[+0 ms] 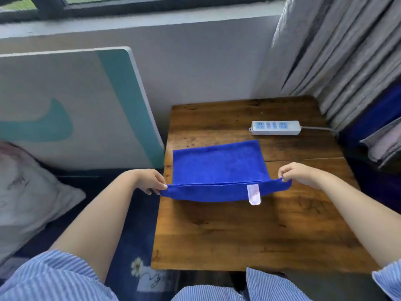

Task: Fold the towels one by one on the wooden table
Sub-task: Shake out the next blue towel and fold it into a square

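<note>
A bright blue towel (219,168) lies on the wooden table (238,235), its far part flat and its near edge lifted off the wood. My left hand (150,180) pinches the near left corner. The near right corner is pinched by my right hand (297,173). Between them the raised edge is stretched out and sags a little, with a white label (253,194) hanging from it right of the middle.
A white power strip (275,127) with its cable lies at the table's far right. Grey curtains (338,51) hang on the right above folded cloth (384,146). A white and teal board (76,109) leans left of the table; a pale pillow (28,192) lies below it.
</note>
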Action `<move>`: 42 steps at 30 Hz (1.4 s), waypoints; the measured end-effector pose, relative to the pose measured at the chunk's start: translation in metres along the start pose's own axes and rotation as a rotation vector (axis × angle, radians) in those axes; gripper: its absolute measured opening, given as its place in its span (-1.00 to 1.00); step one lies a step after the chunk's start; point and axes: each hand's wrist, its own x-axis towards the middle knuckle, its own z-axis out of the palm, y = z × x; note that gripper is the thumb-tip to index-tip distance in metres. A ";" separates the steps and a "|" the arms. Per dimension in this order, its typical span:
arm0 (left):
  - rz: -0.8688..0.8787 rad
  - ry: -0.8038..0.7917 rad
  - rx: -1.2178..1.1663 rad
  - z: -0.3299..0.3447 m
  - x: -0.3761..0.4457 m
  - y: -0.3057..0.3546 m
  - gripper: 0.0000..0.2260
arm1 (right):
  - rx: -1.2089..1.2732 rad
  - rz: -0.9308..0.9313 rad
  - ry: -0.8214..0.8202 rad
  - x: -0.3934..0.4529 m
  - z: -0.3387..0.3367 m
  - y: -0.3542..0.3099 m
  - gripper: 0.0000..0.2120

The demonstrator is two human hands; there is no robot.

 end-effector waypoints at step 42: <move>-0.058 0.688 -0.337 0.037 0.190 -0.001 -0.81 | 0.026 0.036 0.518 0.160 0.030 0.032 -0.83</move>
